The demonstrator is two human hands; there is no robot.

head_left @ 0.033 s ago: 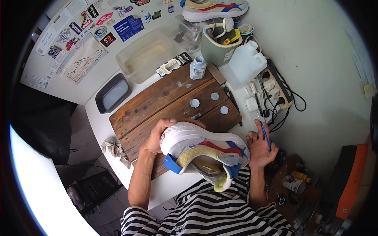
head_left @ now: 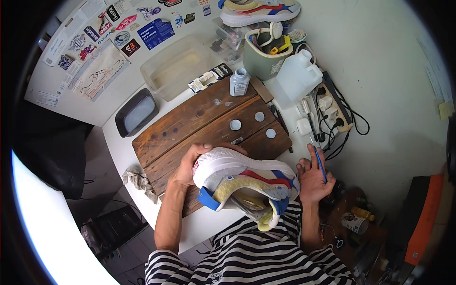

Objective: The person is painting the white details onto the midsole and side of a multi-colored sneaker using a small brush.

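My left hand (head_left: 194, 164) is closed round the heel end of a sneaker (head_left: 247, 166), its thumb and fingers on the white sole. The shoe lies on its side in the air, sole away from me and opening toward me. It has a grey and cream upper with red and blue panels and a yellowish lining. Just right of the toe, my right hand (head_left: 314, 183) is turned palm up. A slim blue-handled paintbrush (head_left: 321, 164) rests between its fingers, its tip pointing away from me.
A wooden board (head_left: 190, 128) carries an uncapped small bottle (head_left: 239, 83) and several round lids (head_left: 235, 125). Behind it stand a clear plastic tub (head_left: 156, 61) and a dark tray (head_left: 137, 113). To the right are a white jug (head_left: 297, 78) and a power strip (head_left: 338, 107) with cables. A rag (head_left: 139, 183) lies left.
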